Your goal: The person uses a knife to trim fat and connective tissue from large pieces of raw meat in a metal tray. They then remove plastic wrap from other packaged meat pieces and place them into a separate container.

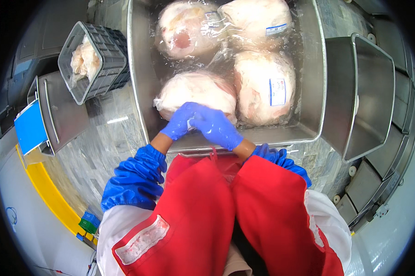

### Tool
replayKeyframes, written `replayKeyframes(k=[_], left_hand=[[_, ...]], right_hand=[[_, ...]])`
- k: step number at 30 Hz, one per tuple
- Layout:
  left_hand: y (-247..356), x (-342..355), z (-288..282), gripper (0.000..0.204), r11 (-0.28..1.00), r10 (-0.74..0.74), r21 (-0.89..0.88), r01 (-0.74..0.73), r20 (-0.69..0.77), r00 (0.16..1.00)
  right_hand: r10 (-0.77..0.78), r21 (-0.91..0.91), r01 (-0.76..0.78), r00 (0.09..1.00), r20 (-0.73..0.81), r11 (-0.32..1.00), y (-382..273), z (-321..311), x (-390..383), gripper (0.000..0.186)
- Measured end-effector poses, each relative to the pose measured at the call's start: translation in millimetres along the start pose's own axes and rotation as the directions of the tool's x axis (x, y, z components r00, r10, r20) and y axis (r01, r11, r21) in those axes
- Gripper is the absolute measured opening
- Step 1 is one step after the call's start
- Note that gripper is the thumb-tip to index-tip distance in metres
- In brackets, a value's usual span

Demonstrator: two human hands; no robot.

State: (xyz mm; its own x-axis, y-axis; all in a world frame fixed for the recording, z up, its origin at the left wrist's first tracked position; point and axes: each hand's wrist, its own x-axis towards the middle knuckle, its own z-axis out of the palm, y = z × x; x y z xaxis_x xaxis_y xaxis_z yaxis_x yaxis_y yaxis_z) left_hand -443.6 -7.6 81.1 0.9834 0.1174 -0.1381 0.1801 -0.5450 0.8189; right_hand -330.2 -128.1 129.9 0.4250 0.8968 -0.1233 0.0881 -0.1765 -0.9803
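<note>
Head view: at left, a grey crate (113, 60) is set. In a metal tub (281, 133), the near-left wrapped meat piece (196, 89) is overlapped by the gloved left hand (181, 120) and right hand (215, 128), half-curled and touching; whether anything is gripped cannot be told. Rightward, a steel bin (375, 87) is seen.

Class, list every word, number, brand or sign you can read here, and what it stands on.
None is readable.
Tall label on lower right bagged meat: print too small to read.
Wide label on upper right bagged meat: too small.
Greyish label on upper left bagged meat: blurred.
Lower left bagged meat: no label showing.
</note>
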Motion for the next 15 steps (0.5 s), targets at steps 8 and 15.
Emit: replayKeyframes(k=[8,15], left_hand=[[-1,7,-8,0.043,0.886,-0.23,-0.422,0.191,-0.043,0.972],[58,32,-15,0.033,0.724,-0.484,-0.623,0.298,-0.15,0.862]], right_hand=[[0.024,-0.144,-0.039,0.994,-0.109,0.989,-47,-9,65,0.021],[0.004,-0.046,-0.009,0.992,-0.124,0.999,-67,-41,64,0.022]])
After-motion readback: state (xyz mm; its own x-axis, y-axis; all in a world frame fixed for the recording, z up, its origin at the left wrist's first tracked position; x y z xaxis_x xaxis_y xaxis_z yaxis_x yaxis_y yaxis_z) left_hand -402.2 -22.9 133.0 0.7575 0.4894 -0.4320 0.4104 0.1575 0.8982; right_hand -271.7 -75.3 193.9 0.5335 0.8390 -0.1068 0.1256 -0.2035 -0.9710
